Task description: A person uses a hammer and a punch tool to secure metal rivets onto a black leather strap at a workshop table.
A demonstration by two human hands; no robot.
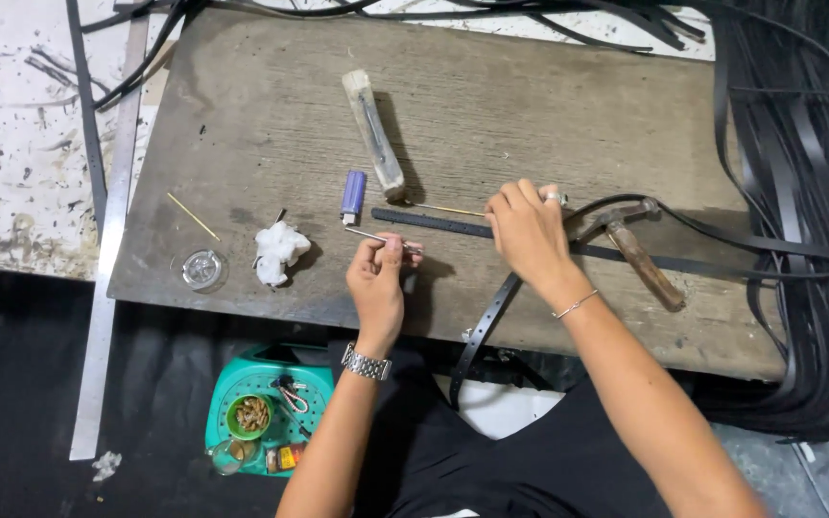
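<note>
Here the left hand [376, 278] pinches a thin metal tool [381, 237] beside the black strap [434, 223] under the right hand's [528, 230] closed grip.

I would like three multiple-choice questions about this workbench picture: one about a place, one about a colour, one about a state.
1. Where does the hammer lie?
A. right of the right hand
B. beside the white wad
C. on the green stool

2. What colour is the lighter?
A. red
B. purple
C. yellow

3. What is the left hand doing?
A. resting flat and empty
B. pinching a thin metal tool
C. gripping the hammer

Answers: 1 A, it lies just past the right hand. 2 B, its body is purple. 3 B, the fingers close on the thin metal tool.
</note>
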